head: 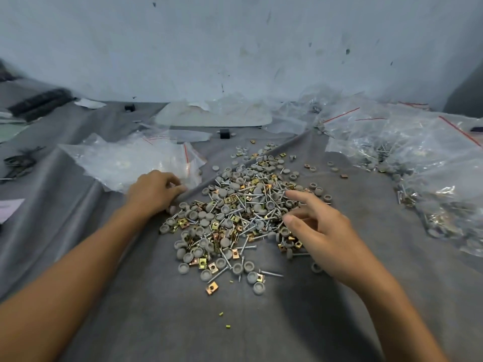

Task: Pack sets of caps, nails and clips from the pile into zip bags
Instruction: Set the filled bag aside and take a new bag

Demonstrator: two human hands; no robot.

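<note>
- A grey cloth [183, 322] is covering the whole worktop, creased into a long ridge running from the left-hand side toward the far right.
- A heap of filled zip bags [431, 163], with red seal strips, is sitting along the right edge. It is likely being kept there to separate finished sets from loose stock.
- A stack of empty zip bags [125, 160] is lying toward the left edge, just beside the left hand and probably placed within easy reach for filling.
- The pile [235, 215] of mixed parts is spreading across the middle of the worktop, between both hands.
- The right hand [321, 231] is hovering over the pile's right side. Its fingers are spread wide and relaxed and its forefinger is reaching forward. It is holding nothing and appears to be choosing the next piece.
- The left hand [154, 192] is resting at the pile's left margin with its fingers curled under. Whether it is gripping any parts is hidden, so I cannot tell.
- Round grey caps such as one cap [259, 288] are lying scattered at the near side of the pile.
- Slim silver nails such as one nail [271, 273] are lying crisscrossed among them.
- Small brass-coloured square clips such as one clip [212, 286] are lying mixed in.
</note>
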